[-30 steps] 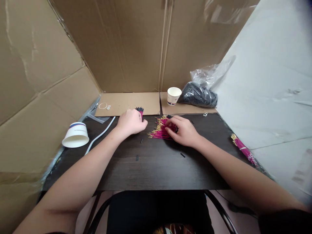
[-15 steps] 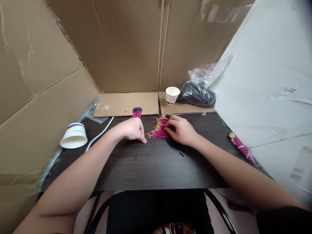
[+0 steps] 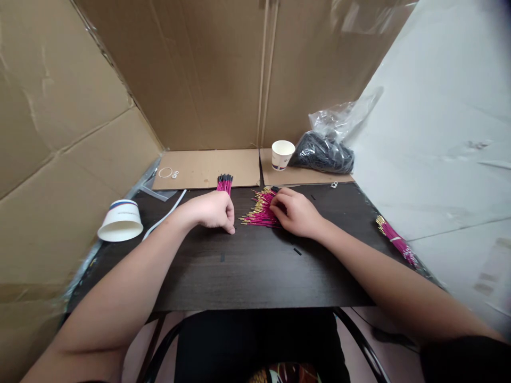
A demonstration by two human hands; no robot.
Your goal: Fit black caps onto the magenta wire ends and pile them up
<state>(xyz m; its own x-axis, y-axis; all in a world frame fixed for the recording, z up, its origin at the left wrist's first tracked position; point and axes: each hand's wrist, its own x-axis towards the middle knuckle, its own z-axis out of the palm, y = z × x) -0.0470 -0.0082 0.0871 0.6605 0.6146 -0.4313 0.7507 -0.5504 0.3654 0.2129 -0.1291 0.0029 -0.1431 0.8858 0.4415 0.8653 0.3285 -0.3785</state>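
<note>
Several magenta wires with gold tips (image 3: 261,211) lie spread in a pile on the dark table, their gold ends pointing left. My right hand (image 3: 297,213) is at the right side of this pile, fingers curled in a pinch against the wires; what sits between the fingertips is hidden. Left of the pile, my left hand (image 3: 217,211) is closed, thumb and finger pressed together close above the tabletop. Whatever it may hold is too small to name. Just behind it stands out a bundle of magenta wires with black sleeved ends (image 3: 225,183), partly covered by the hand.
A paper cup (image 3: 283,155) stands at the back beside a plastic bag of black tubing (image 3: 323,153). Another cup (image 3: 121,221) lies tipped at left, near a white cord (image 3: 165,214). A tied wire bundle (image 3: 396,242) lies at right. Short black tubes (image 3: 297,251) dot the table.
My left hand has shifted slightly left, away from the gold-tipped pile. My right hand stays at the pile, almost unmoved.
</note>
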